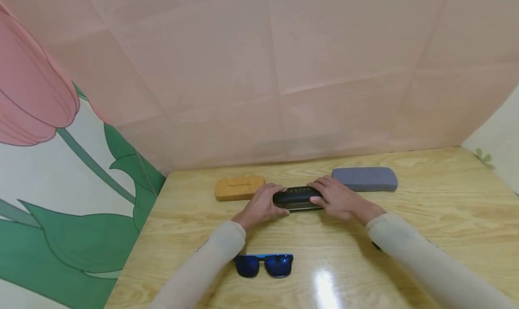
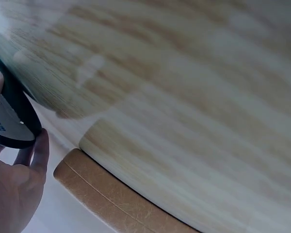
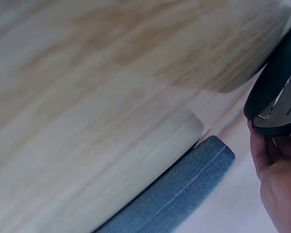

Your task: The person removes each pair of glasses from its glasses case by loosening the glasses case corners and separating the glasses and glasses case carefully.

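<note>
Both hands hold a black glasses case (image 1: 298, 195) with gold lettering, one at each end, between two other cases. Its lid stands partly raised; a pale printed surface shows between the halves in both wrist views. My left hand (image 1: 265, 202) grips the left end, with fingers on top and thumb at the near side. At the right end, my right hand (image 1: 336, 197) grips it the same way. Sunglasses (image 1: 264, 265) with blue mirrored lenses lie nearer, beside the left sleeve.
An orange-brown case (image 1: 238, 188) lies just left of the left hand. Behind the right hand lies a blue-grey fabric case (image 1: 365, 178). A small dark thing (image 1: 376, 246), mostly hidden, shows by the right sleeve. A pink wall covering (image 1: 279, 74) rises behind the wooden table (image 1: 170, 237).
</note>
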Demonstrator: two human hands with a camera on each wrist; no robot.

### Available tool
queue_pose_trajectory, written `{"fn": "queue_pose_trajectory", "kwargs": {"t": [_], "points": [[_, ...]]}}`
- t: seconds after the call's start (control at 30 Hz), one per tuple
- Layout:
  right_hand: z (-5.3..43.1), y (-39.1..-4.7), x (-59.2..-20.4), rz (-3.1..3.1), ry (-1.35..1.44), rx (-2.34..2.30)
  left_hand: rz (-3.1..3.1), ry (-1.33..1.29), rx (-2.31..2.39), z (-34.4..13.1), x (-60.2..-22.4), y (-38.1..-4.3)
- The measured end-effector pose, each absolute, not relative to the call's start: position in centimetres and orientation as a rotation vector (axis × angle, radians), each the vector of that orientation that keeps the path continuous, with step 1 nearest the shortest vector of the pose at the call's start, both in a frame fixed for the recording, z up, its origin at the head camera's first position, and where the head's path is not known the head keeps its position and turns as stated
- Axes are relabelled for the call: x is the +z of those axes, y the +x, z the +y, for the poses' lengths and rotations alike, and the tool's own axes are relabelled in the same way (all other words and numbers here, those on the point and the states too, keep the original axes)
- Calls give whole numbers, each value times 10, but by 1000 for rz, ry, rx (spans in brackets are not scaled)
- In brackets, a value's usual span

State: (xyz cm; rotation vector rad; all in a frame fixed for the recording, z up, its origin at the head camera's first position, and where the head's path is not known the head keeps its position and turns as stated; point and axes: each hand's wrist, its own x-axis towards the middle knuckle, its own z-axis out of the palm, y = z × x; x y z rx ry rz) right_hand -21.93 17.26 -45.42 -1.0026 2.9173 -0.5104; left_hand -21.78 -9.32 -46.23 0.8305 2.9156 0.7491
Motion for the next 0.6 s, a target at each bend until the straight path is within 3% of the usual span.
{"fn": "queue_pose_trajectory", "kwargs": {"t": [0.6], "points": [[185,-230,-437,2746,-890,-558,2912,816,731,-84,-456,-222]]}}
